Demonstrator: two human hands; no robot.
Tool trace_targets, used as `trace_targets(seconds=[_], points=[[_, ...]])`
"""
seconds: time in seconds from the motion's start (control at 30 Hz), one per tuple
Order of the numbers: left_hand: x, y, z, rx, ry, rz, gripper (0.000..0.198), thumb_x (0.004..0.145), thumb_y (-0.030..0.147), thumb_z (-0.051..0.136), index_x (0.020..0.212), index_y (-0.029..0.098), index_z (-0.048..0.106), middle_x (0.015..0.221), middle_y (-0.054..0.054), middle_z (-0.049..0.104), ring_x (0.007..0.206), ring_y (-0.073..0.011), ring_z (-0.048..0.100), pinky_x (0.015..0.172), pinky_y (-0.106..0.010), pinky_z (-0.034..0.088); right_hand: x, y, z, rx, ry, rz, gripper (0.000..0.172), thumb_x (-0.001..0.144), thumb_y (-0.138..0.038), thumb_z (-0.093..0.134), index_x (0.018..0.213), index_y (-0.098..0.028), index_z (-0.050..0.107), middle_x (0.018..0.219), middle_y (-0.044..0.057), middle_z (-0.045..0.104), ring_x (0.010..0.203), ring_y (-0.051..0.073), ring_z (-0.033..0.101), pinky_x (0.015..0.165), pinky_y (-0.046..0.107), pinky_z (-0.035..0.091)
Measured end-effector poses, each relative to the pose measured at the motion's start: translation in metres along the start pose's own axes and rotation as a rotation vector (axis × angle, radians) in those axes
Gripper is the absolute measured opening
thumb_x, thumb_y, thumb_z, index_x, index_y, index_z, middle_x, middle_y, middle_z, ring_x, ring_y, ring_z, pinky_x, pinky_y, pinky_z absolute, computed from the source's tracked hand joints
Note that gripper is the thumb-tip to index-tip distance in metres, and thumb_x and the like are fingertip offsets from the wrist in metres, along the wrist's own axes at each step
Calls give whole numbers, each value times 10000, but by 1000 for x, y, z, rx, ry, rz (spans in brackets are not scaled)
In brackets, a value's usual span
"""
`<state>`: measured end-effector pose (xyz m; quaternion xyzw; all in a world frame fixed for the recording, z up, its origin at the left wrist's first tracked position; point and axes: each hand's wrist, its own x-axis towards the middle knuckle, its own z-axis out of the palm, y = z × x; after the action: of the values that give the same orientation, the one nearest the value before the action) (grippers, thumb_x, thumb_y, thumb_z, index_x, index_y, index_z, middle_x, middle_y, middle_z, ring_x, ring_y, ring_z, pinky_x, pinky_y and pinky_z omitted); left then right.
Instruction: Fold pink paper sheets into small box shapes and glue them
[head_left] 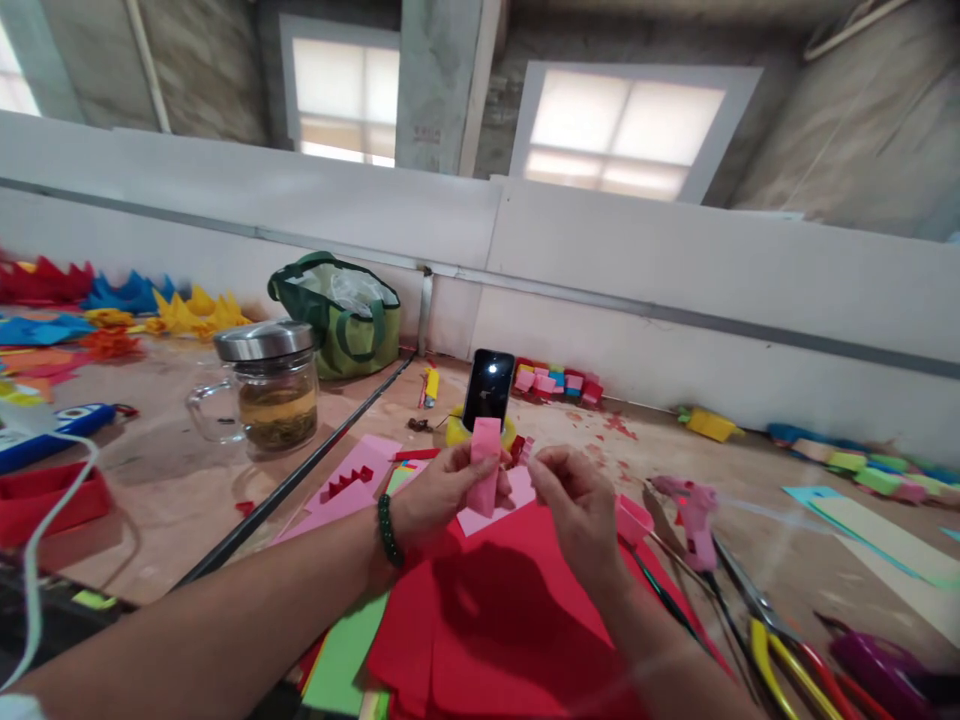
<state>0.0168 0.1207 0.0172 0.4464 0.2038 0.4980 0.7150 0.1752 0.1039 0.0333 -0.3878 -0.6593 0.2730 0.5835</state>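
Note:
My left hand (457, 485), with a dark green bead bracelet at the wrist, grips a folded pink paper strip (486, 440) upright between thumb and fingers. To its right is my right hand (576, 500), apart from the strip, with thumb and forefinger pinched together. Whatever may be between those fingertips is too small to make out. Below both hands lies a stack of red paper sheets (517, 620), shaded by the hands. Pink paper pieces (375, 460) and a jagged red paper cutting (349, 482) lie left of my left hand. A phone (489, 385) stands propped just behind the strip.
Right of the stack are a pink glue gun (697, 525) and scissors with yellow handles (780, 650). At left stand a glass mug of tea (277, 405) and a green bag (364, 340). Colourful paper crowns (199, 310) lie at far left; small folded paper pieces (559, 382) line the wall.

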Motion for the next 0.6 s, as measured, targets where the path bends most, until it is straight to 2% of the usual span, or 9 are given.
trace_targets(seconds=[0.07, 0.17, 0.3, 0.43, 0.6], points=[[-2, -1, 0, 149, -91, -14, 423, 707, 483, 743, 891, 136, 586, 627, 15, 626, 533, -108, 599, 550, -225, 463, 7, -3, -6, 68, -10, 63, 168, 783, -323, 660, 880, -186, 648, 653, -18, 593, 553, 101, 514, 498, 218, 420], [-5, -3, 1, 358, -190, -35, 465, 745, 574, 660, 860, 134, 565, 609, 15, 598, 473, -84, 550, 487, -203, 406, 12, -5, -10, 148, -126, 152, 289, 735, -341, 715, 980, -194, 673, 732, 6, 662, 602, 121, 582, 556, 248, 484], [-6, -8, 2, 494, -219, -45, 486, 772, 615, 596, 846, 137, 550, 629, -5, 609, 469, -78, 532, 465, -195, 382, 10, -3, -10, 163, -173, 205, 202, 710, -339, 737, 843, -188, 716, 703, 17, 688, 594, 132, 601, 578, 271, 508], [-7, -9, 3, 561, -199, -36, 450, 791, 582, 589, 795, 134, 542, 636, -17, 616, 460, -74, 511, 447, -190, 374, 11, 0, -12, 109, -202, 209, 175, 693, -319, 729, 804, -185, 737, 712, 26, 705, 616, 140, 613, 579, 269, 504], [-8, -7, 5, 660, -195, -59, 370, 829, 494, 573, 720, 144, 526, 524, 34, 529, 418, -64, 471, 403, -170, 326, 14, 5, -16, -17, -235, 183, 105, 700, -260, 673, 690, -168, 721, 641, 18, 688, 574, 123, 587, 541, 243, 454]])
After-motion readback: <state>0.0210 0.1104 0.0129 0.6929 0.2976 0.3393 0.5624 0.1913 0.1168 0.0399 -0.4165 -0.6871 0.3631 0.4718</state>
